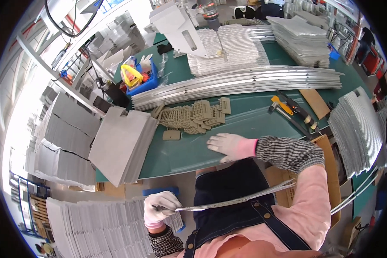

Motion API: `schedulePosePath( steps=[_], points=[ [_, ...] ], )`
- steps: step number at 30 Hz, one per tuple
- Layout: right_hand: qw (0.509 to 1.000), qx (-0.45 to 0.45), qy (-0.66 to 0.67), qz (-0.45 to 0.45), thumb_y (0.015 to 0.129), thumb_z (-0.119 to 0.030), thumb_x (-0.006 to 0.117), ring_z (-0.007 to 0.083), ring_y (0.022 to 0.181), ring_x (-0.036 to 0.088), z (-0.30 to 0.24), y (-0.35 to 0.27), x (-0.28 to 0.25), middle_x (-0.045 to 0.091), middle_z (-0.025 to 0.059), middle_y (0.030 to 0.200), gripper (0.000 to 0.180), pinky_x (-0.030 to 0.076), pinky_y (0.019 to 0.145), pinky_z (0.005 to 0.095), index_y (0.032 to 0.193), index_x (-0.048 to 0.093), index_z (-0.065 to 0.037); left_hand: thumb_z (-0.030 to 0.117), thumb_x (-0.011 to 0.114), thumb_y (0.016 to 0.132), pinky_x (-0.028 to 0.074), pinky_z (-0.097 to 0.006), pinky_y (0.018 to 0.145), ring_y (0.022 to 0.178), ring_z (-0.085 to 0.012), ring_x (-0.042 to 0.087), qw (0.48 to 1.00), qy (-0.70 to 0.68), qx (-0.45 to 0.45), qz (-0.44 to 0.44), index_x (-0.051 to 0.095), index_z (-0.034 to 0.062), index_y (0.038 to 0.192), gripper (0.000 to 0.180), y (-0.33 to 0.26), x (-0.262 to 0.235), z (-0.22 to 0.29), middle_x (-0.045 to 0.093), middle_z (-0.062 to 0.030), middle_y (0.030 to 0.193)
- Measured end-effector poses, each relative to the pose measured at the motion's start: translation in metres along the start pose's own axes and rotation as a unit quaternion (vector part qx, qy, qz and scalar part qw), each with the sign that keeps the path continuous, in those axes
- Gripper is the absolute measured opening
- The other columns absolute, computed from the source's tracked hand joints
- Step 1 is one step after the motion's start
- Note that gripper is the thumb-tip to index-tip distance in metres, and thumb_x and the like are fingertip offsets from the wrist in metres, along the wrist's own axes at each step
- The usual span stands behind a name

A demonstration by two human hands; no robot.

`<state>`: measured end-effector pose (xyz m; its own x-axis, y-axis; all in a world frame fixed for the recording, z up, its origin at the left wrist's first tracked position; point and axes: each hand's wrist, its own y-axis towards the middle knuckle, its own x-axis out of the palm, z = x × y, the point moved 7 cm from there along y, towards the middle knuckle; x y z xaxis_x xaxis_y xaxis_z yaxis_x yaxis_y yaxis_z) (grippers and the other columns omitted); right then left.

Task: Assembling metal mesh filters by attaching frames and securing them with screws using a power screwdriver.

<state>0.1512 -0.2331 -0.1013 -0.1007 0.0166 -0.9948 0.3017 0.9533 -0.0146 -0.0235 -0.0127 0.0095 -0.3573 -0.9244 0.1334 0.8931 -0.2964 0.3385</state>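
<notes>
My left hand [161, 208], in a white glove, is closed around the end of a thin grey metal panel [232, 203]. The panel is seen nearly edge-on and runs across my dark apron toward my right arm. My right hand [228, 146], gloved in white with a pink cuff, lies flat on the green tabletop [185, 157] near its front edge, fingers spread and nothing in them. Beyond it is a heap of beige plastic pieces [193, 116], with a single beige piece [172, 135] lying in front of the heap.
Long aluminium strips [245, 81] lie across the table. At right are a hammer [290, 119], a power screwdriver [303, 112] and stacked mesh panels [359, 133]. A stack of pale panels [120, 144] stands at left, near a blue bin [142, 86]. A drill [213, 19] rises behind.
</notes>
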Motion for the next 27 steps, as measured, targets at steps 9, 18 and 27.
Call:
schedulePosePath(
  steps=[9, 18, 27],
  points=[
    [0.965, 0.235, -0.113, -0.032, 0.098, -0.053, 0.047, 0.0311, 0.15, 0.024, 0.129, -0.111, -0.005, 0.031, 0.0157, 0.16, 0.076, 0.018, 0.122, 0.0474, 0.153, 0.031, -0.003, 0.029, 0.082, 0.081, 0.051, -0.033, 0.08, 0.087, -0.0198, 0.064, 0.981, -0.018, -0.044, 0.188, 0.066, -0.0046, 0.099, 0.041, 0.025, -0.037, -0.057, 0.07, -0.0169, 0.096],
    [0.759, 0.583, -0.257, 0.134, 0.091, -0.019, 0.056, 0.0235, 0.094, 0.068, 0.28, -0.157, -0.055, 0.07, 0.0047, 0.096, 0.018, 0.052, 0.078, 0.0425, 0.095, 0.073, -0.015, 0.015, 0.059, 0.095, 0.044, -0.03, 0.096, 0.104, -0.0164, 0.057, 0.952, 0.07, -0.083, 0.287, 0.055, -0.0095, 0.13, 0.043, 0.051, -0.023, -0.09, 0.062, -0.0101, 0.116],
    [0.877, 0.301, -0.308, 0.213, 0.086, -0.016, 0.059, 0.0274, 0.084, 0.069, 0.262, -0.177, -0.084, 0.068, 0.0074, 0.089, 0.012, 0.054, 0.073, 0.0406, 0.089, 0.069, -0.012, 0.012, 0.058, 0.096, 0.045, -0.029, 0.093, 0.103, -0.0157, 0.058, 0.959, 0.077, -0.061, 0.266, 0.057, -0.0092, 0.128, 0.038, 0.057, -0.021, -0.092, 0.063, -0.0108, 0.117]
  ],
)
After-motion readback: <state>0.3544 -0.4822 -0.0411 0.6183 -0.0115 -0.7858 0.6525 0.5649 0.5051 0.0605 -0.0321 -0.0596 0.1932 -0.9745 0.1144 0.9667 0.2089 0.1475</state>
